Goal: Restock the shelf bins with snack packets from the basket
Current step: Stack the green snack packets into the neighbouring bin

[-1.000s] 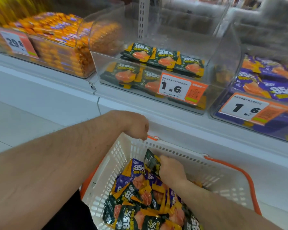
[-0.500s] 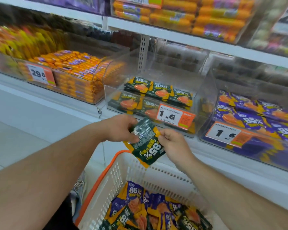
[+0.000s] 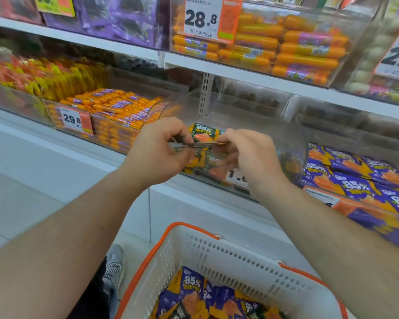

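Both hands have risen from just above the basket (image 3: 217,256) to the front of the clear bin (image 3: 293,143), and the green packet (image 3: 202,145) they hold, which faced the camera half a second ago, now lies flat and edge-on between them. Left hand (image 3: 158,149) pinches the packet's left end between thumb and curled fingers; right hand (image 3: 249,153) pinches the right end the same way. The packet hangs over the bin's front wall, above the few green packets already inside, one of which (image 3: 204,133) shows its "85%" print behind the hands. The bin's price label (image 3: 237,177) is partly hidden by the right wrist. Just beside it on the right, a second bin holds purple packets (image 3: 346,178). To the left sits a bin of orange sausage sticks (image 3: 115,104) marked 29.8. Below, the white basket with its orange rim holds a heap of purple and green packets (image 3: 194,293).
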Tool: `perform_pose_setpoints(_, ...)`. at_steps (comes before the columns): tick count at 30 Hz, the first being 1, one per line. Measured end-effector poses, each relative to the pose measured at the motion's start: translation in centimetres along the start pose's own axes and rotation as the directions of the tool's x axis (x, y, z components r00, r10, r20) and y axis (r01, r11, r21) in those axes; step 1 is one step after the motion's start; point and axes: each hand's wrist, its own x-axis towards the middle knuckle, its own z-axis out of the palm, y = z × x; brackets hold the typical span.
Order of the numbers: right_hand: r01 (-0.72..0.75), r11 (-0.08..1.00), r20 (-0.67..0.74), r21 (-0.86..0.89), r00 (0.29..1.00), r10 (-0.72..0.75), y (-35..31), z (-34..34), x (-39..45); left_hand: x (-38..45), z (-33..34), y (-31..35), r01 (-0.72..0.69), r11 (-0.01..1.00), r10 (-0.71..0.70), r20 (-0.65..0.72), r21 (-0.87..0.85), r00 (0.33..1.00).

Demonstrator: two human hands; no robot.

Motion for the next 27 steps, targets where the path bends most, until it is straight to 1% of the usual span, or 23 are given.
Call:
perform_pose_setpoints(2, -0.014, 0.998, -0.061, -0.065, 0.998, 0.011, 0.6, 0.8, 1.9, 0.3, 0.5, -0.8, -0.048, 0.993, 0.052, -0.04, 0.103, 0.998)
perform_pose_setpoints(3, -0.03, 0.996, -0.1, -0.081, 0.995, 0.022, 1.0, 1.1, 3.1, 0.5, 0.7, -1.4, -0.044, 0.985, 0.055, -0.056, 0.169, 0.997)
perform_pose_setpoints(4, -0.051, 0.993, -0.139, -0.107, 0.99, 0.036, 1.3, 1.3, 4.3, 0.6, 1.0, -1.9, -0.011, 0.973, 0.031, -0.081, 0.231, 0.996)
perform_pose_setpoints(6, -0.078, 0.986, -0.219, -0.15, 0.975, 0.044, 1.4, 1.6, 6.6, 0.8, 1.3, -3.1, 0.127, 0.94, -0.089, -0.134, 0.318, 0.987)
perform_pose_setpoints(7, -0.093, 0.981, -0.258, -0.17, 0.965, 0.047, 1.4, 1.7, 7.7, 0.7, 1.4, -3.4, 0.196, 0.916, -0.158, -0.134, 0.349, 0.978)
perform_pose_setpoints(9, -0.127, 0.972, -0.309, -0.196, 0.949, 0.062, 1.2, 2.1, 9.5, 0.4, 1.6, -4.1, 0.275, 0.864, -0.268, -0.075, 0.422, 0.96)
perform_pose_setpoints(10, -0.142, 0.967, -0.291, -0.212, 0.954, 0.077, 1.1, 2.4, 9.9, 0.3, 1.6, -4.3, 0.294, 0.836, -0.317, -0.029, 0.462, 0.948)
perform_pose_setpoints(12, -0.248, 0.939, -0.257, -0.239, 0.949, 0.185, 1.2, 3.1, 10.7, 0.1, 1.8, -4.4, 0.314, 0.776, -0.416, 0.069, 0.547, 0.907)
perform_pose_setpoints(13, -0.292, 0.923, -0.222, -0.249, 0.945, 0.239, 1.5, 3.3, 11.3, 0.0, 1.9, -4.4, 0.313, 0.745, -0.467, 0.126, 0.59, 0.875)
perform_pose_setpoints(14, -0.304, 0.927, -0.164, -0.218, 0.948, 0.273, 1.7, 3.7, 11.7, -0.1, 2.1, -4.4, 0.309, 0.715, -0.522, 0.185, 0.627, 0.833)
perform_pose_setpoints(15, -0.285, 0.916, -0.088, -0.282, 0.959, 0.271, 2.0, 4.1, 12.0, -0.3, 2.3, -4.5, 0.305, 0.689, -0.573, 0.236, 0.658, 0.785)
perform_pose_setpoints(17, -0.284, 0.893, -0.023, -0.35, 0.955, 0.295, 2.7, 4.9, 12.2, -0.6, 2.7, -4.6, 0.301, 0.647, -0.65, 0.3, 0.7, 0.698)
perform_pose_setpoints(18, -0.283, 0.866, 0.003, -0.412, 0.95, 0.312, 3.2, 5.5, 12.5, -0.7, 2.9, -4.6, 0.301, 0.638, -0.671, 0.318, 0.709, 0.67)
perform_pose_setpoints(19, -0.261, 0.823, 0.014, -0.504, 0.951, 0.31, 3.6, 5.9, 12.7, -0.7, 3.0, -4.6, 0.304, 0.635, -0.68, 0.327, 0.711, 0.656)
perform_pose_setpoints(20, -0.239, 0.715, 0.023, -0.657, 0.942, 0.335, 3.5, 6.3, 12.8, -0.7, 3.1, -4.6, 0.305, 0.634, -0.682, 0.328, 0.71, 0.653)
perform_pose_setpoints(21, -0.112, 0.619, 0.085, -0.777, 0.956, 0.28, 3.9, 6.6, 13.1, -0.8, 3.2, -4.6, 0.307, 0.634, -0.682, 0.326, 0.709, 0.655)
perform_pose_setpoints(22, -0.088, 0.601, 0.103, -0.795, 0.955, 0.276, 4.2, 6.8, 13.7, -0.8, 3.2, -4.6, 0.309, 0.636, -0.681, 0.325, 0.707, 0.657)
perform_pose_setpoints(24, -0.112, 0.609, 0.115, -0.786, 0.94, 0.321, 4.1, 7.0, 13.6, -0.8, 3.4, -4.7, 0.317, 0.639, -0.683, 0.326, 0.701, 0.654)
perform_pose_setpoints(25, -0.072, 0.53, 0.136, -0.845, 0.929, 0.343, 3.9, 6.9, 13.3, -0.8, 3.5, -4.7, 0.32, 0.639, -0.685, 0.328, 0.699, 0.651)
perform_pose_setpoints(26, -0.06, 0.506, 0.142, -0.86, 0.925, 0.352, 4.1, 7.0, 13.5, -0.8, 3.6, -4.6, 0.322, 0.639, -0.687, 0.329, 0.698, 0.648)
perform_pose_setpoints(27, -0.061, 0.514, 0.15, -0.856, 0.921, 0.359, 4.2, 7.0, 13.5, -0.7, 3.7, -4.5, 0.33, 0.639, -0.69, 0.327, 0.695, 0.646)
